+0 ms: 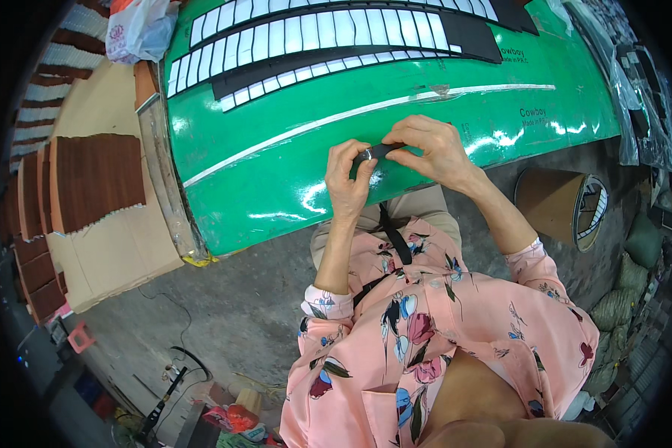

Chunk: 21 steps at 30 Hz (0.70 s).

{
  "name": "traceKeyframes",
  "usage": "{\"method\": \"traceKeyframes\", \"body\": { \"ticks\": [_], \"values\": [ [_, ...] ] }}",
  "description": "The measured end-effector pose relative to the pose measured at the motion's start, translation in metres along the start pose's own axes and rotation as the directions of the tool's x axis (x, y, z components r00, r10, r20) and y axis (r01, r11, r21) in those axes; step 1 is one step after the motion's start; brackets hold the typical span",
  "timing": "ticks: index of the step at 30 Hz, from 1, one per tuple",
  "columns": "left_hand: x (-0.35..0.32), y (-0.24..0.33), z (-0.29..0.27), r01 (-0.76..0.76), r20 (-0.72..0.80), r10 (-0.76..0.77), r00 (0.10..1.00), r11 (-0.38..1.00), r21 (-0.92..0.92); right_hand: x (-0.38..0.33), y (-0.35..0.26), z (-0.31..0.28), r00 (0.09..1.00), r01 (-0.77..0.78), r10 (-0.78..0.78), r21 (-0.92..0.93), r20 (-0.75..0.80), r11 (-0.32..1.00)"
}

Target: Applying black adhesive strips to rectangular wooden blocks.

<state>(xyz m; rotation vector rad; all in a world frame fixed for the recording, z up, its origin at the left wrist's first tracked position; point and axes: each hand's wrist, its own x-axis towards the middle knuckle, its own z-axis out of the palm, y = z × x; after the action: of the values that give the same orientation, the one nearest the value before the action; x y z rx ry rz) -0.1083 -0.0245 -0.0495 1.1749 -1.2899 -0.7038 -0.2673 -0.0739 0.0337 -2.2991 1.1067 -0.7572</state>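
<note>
Evidently a short, dark strip [381, 150] is being held between both hands, just above the near part of the glossy green tabletop [254, 190], close to the person's lap. The left hand [347, 178] is pinching one end, its thumb pressing against curled fingers; the right hand [433, 149] is gripping the other end with thumb and fingertips, its palm arching loosely, probably so that the piece is staying steady and in sight. Farther off, white-panelled black strips [325, 31] are lying in rows along the far side, perhaps leaving the near side for handwork. On the left, reddish-brown strips [97, 183] are resting on cardboard [112, 269], while on the right a round brown bin [545, 198] is standing beside the table, seemingly for easy reach
</note>
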Motion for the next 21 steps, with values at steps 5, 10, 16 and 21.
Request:
{"method": "traceKeyframes", "body": {
  "ticks": [5, 10, 16, 21],
  "values": [
    [-0.0007, -0.0009, -0.0008, -0.001, -0.002, 0.001, 1.0, 1.0, 0.007, 0.0009, -0.0003, 0.0018, 1.0, 0.028, -0.028, -0.016, -0.004, 0.999],
    [-0.0006, -0.0003, -0.0006, 0.008, 0.005, -0.008, 1.0, 1.0, 0.021, 0.0014, -0.0005, 0.0015, 1.0, 0.029, -0.029, -0.021, 0.005, 0.999],
    [-0.0008, -0.002, -0.0006, -0.01, -0.001, 0.01, 1.0, 1.0, 0.018, 0.0018, -0.0001, 0.0019, 1.0, 0.012, -0.012, -0.011, 0.021, 1.0],
    [-0.0006, -0.0015, 0.0, -0.024, -0.003, 0.024, 1.0, 1.0, 0.015, 0.0011, -0.0002, 0.0017, 0.999, 0.027, -0.026, -0.017, 0.018, 0.999]
  ]
}}
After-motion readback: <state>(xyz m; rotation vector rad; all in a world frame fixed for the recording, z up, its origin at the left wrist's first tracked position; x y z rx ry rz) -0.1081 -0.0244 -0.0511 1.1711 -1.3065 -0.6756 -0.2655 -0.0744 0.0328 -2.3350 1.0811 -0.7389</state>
